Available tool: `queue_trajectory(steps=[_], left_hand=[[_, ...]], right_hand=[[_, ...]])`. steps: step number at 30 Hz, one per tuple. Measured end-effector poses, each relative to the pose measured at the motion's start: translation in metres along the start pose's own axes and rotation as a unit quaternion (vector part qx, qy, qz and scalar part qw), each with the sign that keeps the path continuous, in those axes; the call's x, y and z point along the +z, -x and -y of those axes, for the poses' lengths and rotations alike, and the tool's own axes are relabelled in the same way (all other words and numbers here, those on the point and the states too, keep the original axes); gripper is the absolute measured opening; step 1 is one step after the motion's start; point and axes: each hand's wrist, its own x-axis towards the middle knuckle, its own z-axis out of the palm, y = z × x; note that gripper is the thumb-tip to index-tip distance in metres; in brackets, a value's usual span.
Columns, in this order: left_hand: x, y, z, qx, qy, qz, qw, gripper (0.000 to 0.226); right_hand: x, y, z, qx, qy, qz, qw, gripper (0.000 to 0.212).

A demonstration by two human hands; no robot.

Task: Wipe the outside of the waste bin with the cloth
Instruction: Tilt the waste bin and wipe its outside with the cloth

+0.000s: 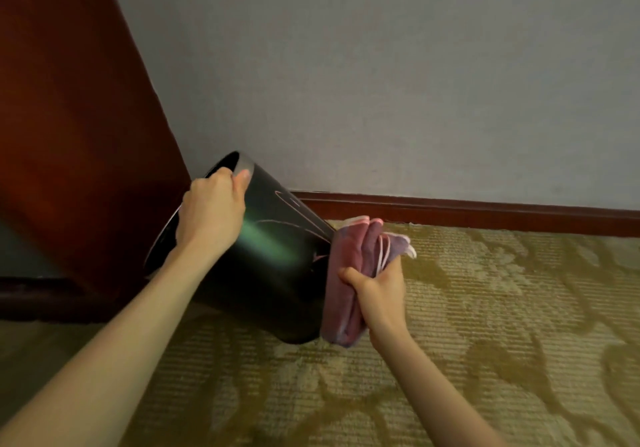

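From my feed, largest first: one plain grey wall (381,65) behind, and one patterned olive-and-beige carpet (502,325) covering the floor. One reddish-brown wooden panel (69,117) on the left. One dark wood skirting board (485,212) along the foot of the wall.

One dark glossy round waste bin (277,266), tipped over hard: mouth up-left toward the panel, base down-right. Its lower edge is at carpet level; I can't tell if it touches. One folded mauve-pink cloth (346,273), bunched, lying flat against the bin's base end.

Two bare hands. Left hand (211,211): grip clamped on the bin's rim, fingers hooked over into the mouth, thumb on the outer wall. Right hand (377,290): grip closed tight round the cloth's outer folds, thumb toward the bin, pressing the cloth onto the base. The hand itself is clear of the bin; only the cloth makes contact.
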Motion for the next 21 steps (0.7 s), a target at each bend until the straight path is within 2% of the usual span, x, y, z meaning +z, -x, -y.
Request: queue_trajectory(steps=[7,12,15,21], left_hand=[[-0.007,0.008,0.021,0.022,0.006,-0.02,1.0,0.044],[-0.017,0.023,0.039,0.043,0.037,-0.028,0.998,0.039],[-0.022,0.029,0.049,0.037,0.058,-0.024,0.997,0.039],[-0.027,0.032,0.062,0.018,0.076,-0.024,0.997,0.044]], right_hand=[[0.028,0.0,-0.004,-0.05,0.041,-0.038,0.997,0.057],[0.04,-0.01,0.001,-0.057,0.095,-0.069,0.991,0.048],[0.044,-0.027,0.01,-0.05,0.15,-0.066,0.985,0.047],[0.062,-0.077,0.03,0.0,0.275,-0.02,0.961,0.06]])
